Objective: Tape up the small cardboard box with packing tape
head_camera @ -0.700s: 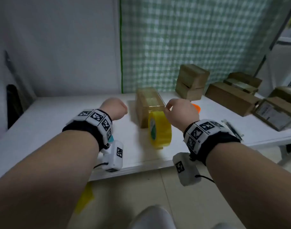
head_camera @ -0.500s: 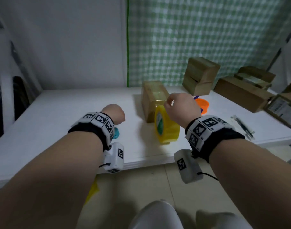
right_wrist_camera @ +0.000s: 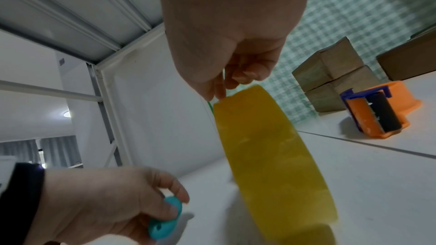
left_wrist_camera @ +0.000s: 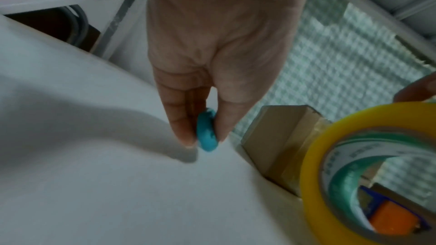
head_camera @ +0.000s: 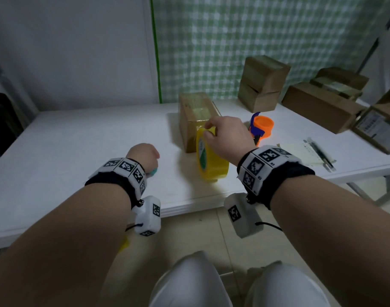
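On the white table (head_camera: pixel 78 138), the left hand (head_camera: pixel 143 155) is pinching a small teal disc (left_wrist_camera: pixel 207 132), now sitting nearer the table's front edge than earlier. The small cardboard box (head_camera: pixel 195 120) is standing behind the upright yellow tape roll (head_camera: pixel 210 160), whose top the right hand (head_camera: pixel 228 136) is still pinching.
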The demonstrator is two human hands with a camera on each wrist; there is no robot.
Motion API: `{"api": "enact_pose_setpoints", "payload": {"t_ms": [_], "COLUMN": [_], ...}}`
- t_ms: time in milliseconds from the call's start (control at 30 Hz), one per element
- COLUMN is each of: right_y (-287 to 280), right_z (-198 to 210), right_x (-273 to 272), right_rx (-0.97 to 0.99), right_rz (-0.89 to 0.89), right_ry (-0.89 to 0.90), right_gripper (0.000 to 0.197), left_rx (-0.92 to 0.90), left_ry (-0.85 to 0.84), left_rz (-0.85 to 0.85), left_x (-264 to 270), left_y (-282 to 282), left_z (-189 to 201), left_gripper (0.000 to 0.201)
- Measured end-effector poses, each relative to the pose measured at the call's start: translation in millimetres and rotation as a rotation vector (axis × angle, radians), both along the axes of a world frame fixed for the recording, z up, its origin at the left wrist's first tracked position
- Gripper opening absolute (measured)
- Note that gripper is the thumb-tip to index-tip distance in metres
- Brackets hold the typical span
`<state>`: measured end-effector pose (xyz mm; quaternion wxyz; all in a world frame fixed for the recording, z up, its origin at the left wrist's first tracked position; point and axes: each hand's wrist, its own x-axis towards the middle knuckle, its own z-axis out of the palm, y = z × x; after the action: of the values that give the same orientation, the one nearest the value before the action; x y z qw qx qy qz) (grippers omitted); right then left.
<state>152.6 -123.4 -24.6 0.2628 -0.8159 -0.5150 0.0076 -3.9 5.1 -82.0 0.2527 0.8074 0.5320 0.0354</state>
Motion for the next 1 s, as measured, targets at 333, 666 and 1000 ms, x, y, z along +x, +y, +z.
{"api": "enact_pose_setpoints", "payload": {"t_ms": [333,666,1000], "right_y": [-10,-29,-7], "right_z": [24,24,-9], "right_x": [-11,2,37], "right_rx": [0.017,-0.047,0.005], "right_rz": [0.257,0.210,-0.041], "right_ry": [0.005,-0.217,0.394], "right_gripper": [0.050,0.030,0.032], "left_rx": [-0.272,-0.498,-0.696], "left_ry": [-0.754,-0.799,-0.615], "left_rz": [0.035,0.098,0.103], "left_x": [36,56,75], "left_y": [-42,-69,-57], "left_z": [86,93,61], "left_gripper": [0.017,0.014,0.035]}}
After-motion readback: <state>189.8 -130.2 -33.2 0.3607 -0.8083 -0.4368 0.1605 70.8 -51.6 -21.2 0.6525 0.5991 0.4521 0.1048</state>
